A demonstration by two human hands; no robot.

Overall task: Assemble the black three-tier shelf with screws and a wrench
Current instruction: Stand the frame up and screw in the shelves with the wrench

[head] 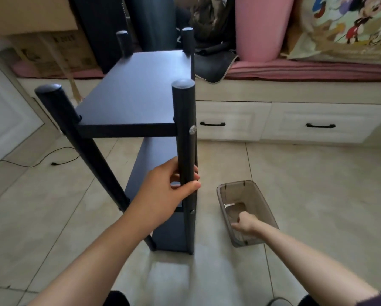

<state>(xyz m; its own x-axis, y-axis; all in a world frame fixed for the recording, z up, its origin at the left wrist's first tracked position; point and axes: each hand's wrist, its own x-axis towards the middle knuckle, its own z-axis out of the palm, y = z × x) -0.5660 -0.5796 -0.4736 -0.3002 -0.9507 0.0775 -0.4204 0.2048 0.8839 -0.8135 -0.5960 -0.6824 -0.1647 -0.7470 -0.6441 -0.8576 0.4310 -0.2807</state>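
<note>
The shelf (136, 89) had smooth matt black boards, and the round post (185, 138) inside the left grip (163, 191) was dark with a slight sheen, carrying a shiny metal screw head (192, 129) above that grip. Around the right grip (243, 224) stood a bin (227, 191) of smoky translucent plastic. Beneath both, the floor (306, 195) was glossy pale tile.

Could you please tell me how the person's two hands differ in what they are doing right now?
The left hand is raised at mid-height and grips the shelf's near right post; the right hand reaches down into the translucent bin on the floor. The left hand's thumb and fingers wrap the post; whether the right hand holds anything cannot be told. Both arms are bare and extended forward.
</note>
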